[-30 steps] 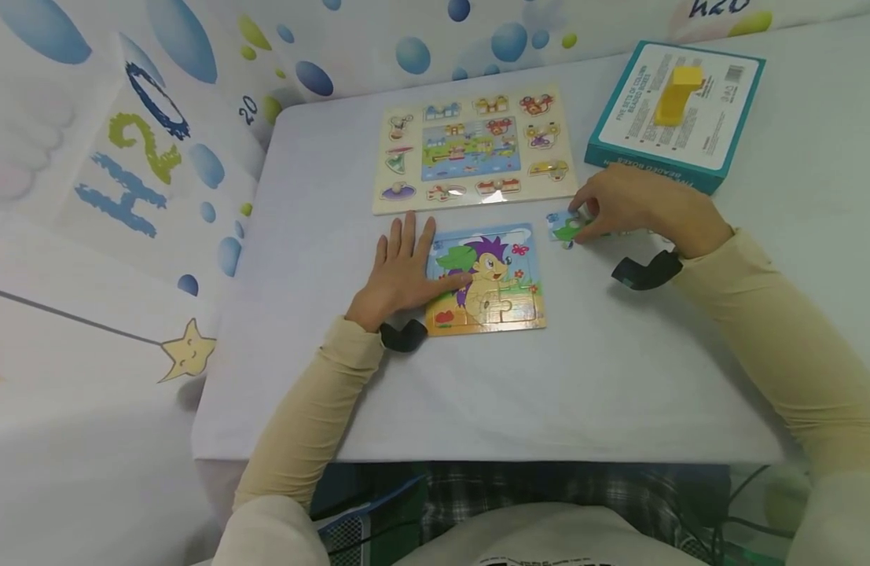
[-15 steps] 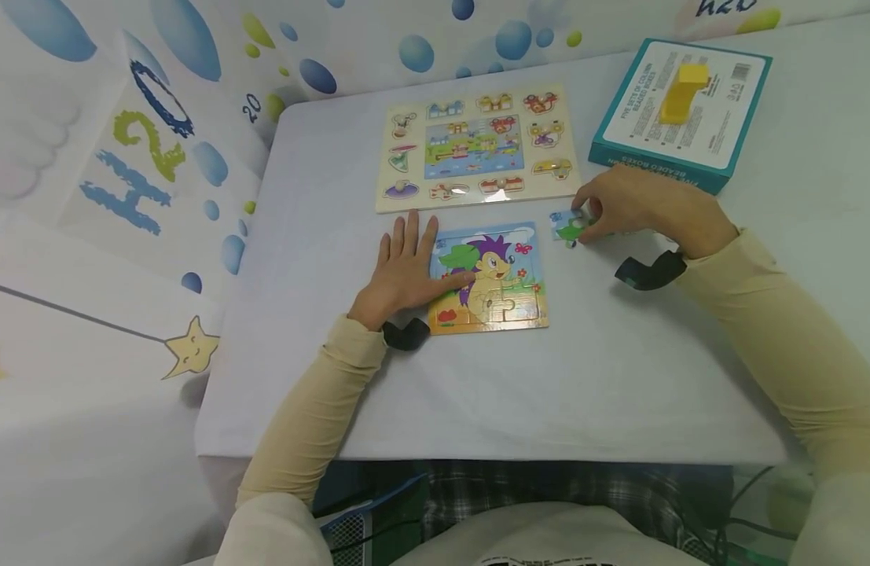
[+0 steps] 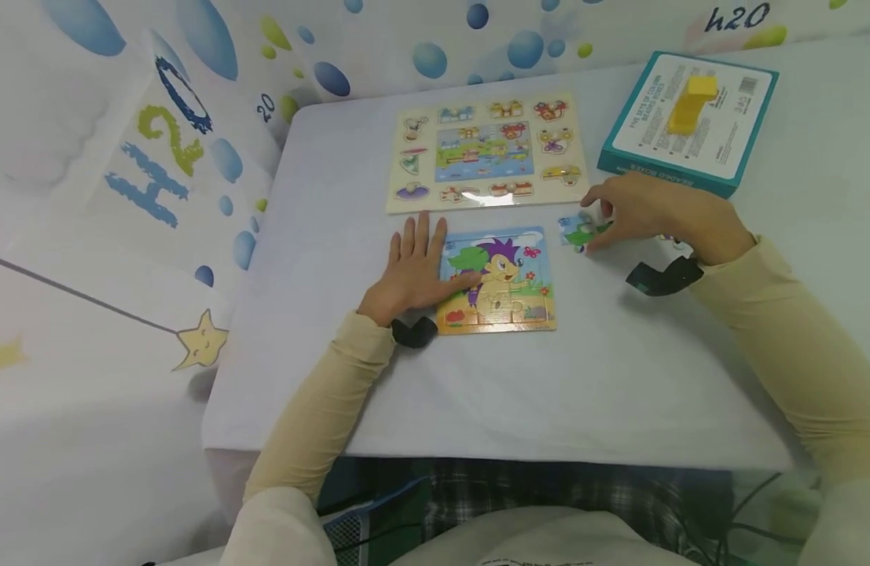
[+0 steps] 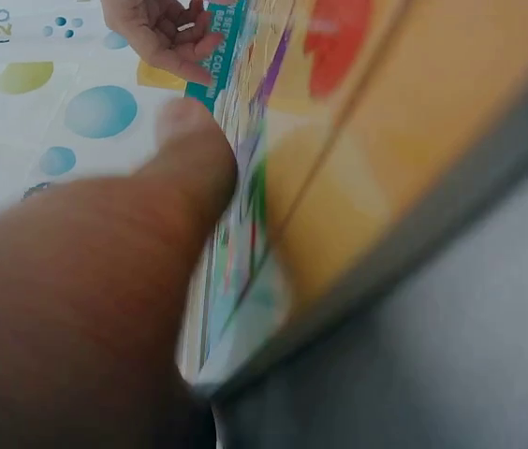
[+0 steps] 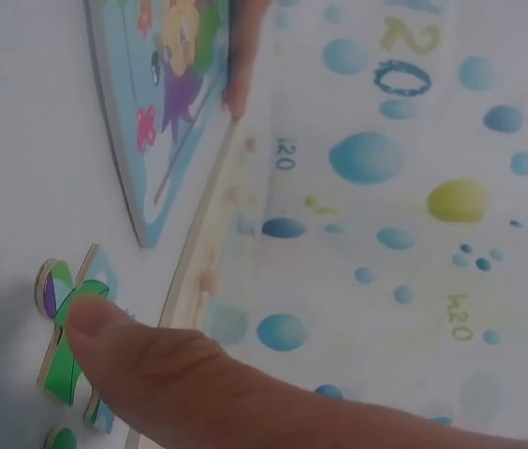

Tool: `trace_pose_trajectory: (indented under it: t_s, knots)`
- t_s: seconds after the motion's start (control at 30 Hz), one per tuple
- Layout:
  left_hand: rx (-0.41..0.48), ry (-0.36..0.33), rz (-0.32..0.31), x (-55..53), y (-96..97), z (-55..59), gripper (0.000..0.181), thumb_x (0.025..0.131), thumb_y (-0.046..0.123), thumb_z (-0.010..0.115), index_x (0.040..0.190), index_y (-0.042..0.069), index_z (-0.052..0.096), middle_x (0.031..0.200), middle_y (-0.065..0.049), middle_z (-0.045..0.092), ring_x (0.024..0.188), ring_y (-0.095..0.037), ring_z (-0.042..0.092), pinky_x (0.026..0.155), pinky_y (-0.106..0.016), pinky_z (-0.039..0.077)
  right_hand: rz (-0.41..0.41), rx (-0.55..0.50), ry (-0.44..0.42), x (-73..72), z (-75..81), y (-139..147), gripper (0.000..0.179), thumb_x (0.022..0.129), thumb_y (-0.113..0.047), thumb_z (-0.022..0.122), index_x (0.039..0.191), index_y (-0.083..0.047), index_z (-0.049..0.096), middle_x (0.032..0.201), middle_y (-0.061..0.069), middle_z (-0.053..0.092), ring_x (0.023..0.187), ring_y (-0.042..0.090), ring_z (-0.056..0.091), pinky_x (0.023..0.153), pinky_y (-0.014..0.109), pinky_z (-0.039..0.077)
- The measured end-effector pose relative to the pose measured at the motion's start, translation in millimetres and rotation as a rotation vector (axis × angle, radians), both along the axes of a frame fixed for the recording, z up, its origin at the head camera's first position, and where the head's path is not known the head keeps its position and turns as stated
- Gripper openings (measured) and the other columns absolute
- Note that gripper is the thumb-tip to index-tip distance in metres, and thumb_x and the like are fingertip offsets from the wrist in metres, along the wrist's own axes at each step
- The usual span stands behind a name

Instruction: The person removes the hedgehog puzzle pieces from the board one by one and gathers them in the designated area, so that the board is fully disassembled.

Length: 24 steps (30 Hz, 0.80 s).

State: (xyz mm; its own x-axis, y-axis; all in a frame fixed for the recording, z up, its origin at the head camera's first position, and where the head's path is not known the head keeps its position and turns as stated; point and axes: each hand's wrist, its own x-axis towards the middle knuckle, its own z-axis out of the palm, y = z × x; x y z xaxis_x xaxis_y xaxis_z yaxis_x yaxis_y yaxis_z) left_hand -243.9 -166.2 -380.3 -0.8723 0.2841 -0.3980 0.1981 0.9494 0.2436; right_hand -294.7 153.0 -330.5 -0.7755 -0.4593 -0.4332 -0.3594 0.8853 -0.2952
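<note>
A square jigsaw puzzle [image 3: 505, 275] showing a purple-haired hedgehog lies on the white table. My left hand [image 3: 413, 275] rests flat on its left side, fingers spread and thumb across the picture. To the right of the board, my right hand [image 3: 661, 212] bends over a green and blue puzzle piece [image 3: 574, 231], pinching it between thumb and fingers on the tabletop. In the right wrist view, the thumb [image 5: 95, 318] lies against the green puzzle piece [image 5: 63, 365]. More of the pieces sit partly hidden under that hand.
Behind the jigsaw lies a wooden knob puzzle board [image 3: 406, 200]. A teal box [image 3: 732, 149] stands at the back right with a yellow block [image 3: 691, 106] on top. A printed curtain [image 3: 378, 47] borders the table at the back and left.
The whole head view has shifted slightly right and down. Both hands keep nearly the same places on the table, and the puzzle pieces show no clear movement.
</note>
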Motion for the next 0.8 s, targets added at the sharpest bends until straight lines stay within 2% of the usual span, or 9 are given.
trace_pose_trajectory:
  t_s: [0.1,0.23,0.33,0.43,0.57,0.67,0.8]
  knots:
    - [0.017,-0.048,-0.046,-5.9,-7.8,4.5,0.105,0.088,0.072,0.045,0.155,0.02,-0.016,0.159,-0.01,-0.03,0.146,-0.028,-0.028,0.119,-0.048,-0.015,0.001,-0.031,0.038,3.5,0.1,-7.6,0.069,0.085,-0.038,0.075,0.139,0.0,0.05,0.111,0.018,0.058,0.096,0.029,0.048,0.071,0.036,0.046]
    - [0.05,-0.101,-0.122,-13.5,-18.3,9.6,0.108,0.084,0.069,0.058,0.156,0.03,-0.013,0.159,-0.01,-0.03,0.146,-0.027,-0.028,0.119,-0.046,-0.015,0.043,-0.11,0.096,16.9,-2.4,-28.5,0.054,0.089,-0.029,0.071,0.132,0.0,0.056,0.108,0.015,0.06,0.092,0.027,0.051,0.074,0.036,0.047]
    - [0.057,-0.12,-0.158,-14.7,-21.6,10.1,0.111,0.078,0.071,0.064,0.155,0.038,-0.009,0.158,-0.009,-0.033,0.144,-0.027,-0.031,0.119,-0.046,-0.017,0.099,-0.17,0.117,29.9,-6.4,-52.7,0.047,0.089,-0.028,0.07,0.127,-0.001,0.061,0.107,0.013,0.062,0.091,0.026,0.054,0.078,0.038,0.05]
    - [0.052,-0.127,-0.173,-12.7,-22.3,10.5,0.113,0.074,0.074,0.065,0.155,0.041,-0.008,0.156,-0.006,-0.037,0.142,-0.026,-0.035,0.118,-0.047,-0.019,0.183,-0.211,0.131,40.9,-10.7,-82.0,0.041,0.09,-0.027,0.07,0.122,-0.003,0.064,0.105,0.012,0.063,0.092,0.025,0.057,0.082,0.041,0.051]
    - [0.043,-0.124,-0.185,-10.8,-25.0,9.8,0.118,0.072,0.074,0.068,0.154,0.041,-0.009,0.155,-0.003,-0.038,0.142,-0.025,-0.036,0.117,-0.047,-0.019,0.239,-0.23,0.124,48.4,-15.9,-118.3,0.046,0.09,-0.028,0.07,0.126,-0.001,0.062,0.109,0.014,0.061,0.092,0.025,0.059,0.082,0.041,0.052]
    - [0.038,-0.119,-0.193,-9.2,-26.2,9.0,0.121,0.07,0.074,0.07,0.154,0.042,-0.01,0.155,-0.003,-0.038,0.142,-0.025,-0.035,0.117,-0.047,-0.019,0.222,-0.23,0.092,50.7,-19.7,-134.4,0.053,0.09,-0.03,0.07,0.133,0.0,0.057,0.115,0.015,0.058,0.089,0.023,0.056,0.077,0.036,0.05]
    - [0.036,-0.111,-0.202,-6.7,-26.2,10.8,0.123,0.068,0.074,0.071,0.154,0.042,-0.01,0.155,-0.003,-0.038,0.142,-0.025,-0.035,0.117,-0.048,-0.019,0.208,-0.21,0.077,54.6,-20.1,-141.4,0.054,0.09,-0.029,0.071,0.133,0.001,0.057,0.114,0.015,0.056,0.085,0.022,0.053,0.071,0.032,0.046]
